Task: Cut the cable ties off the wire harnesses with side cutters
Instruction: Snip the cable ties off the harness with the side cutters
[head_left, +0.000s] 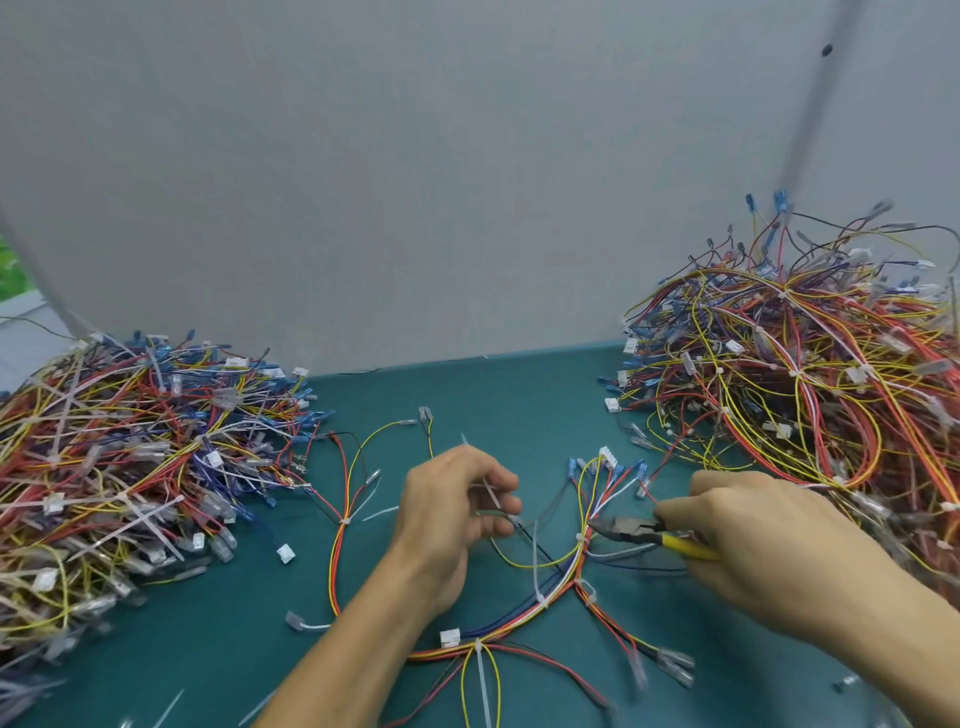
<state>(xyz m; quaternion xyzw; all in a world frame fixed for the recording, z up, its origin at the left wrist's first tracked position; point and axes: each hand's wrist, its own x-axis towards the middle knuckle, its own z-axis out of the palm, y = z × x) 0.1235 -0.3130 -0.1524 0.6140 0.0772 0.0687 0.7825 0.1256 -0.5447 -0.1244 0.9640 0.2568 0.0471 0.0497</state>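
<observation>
Cutters (631, 530) in right hand (753, 545), cable tie (491, 493) in left hand (447, 512)

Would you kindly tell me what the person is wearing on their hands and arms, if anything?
Nothing that shows. The left hand and right hand are bare, with no gloves, and no rings can be seen. The left forearm and right forearm are bare right to the picture's edge: no sleeves, watch or wristbands are in view.
</observation>
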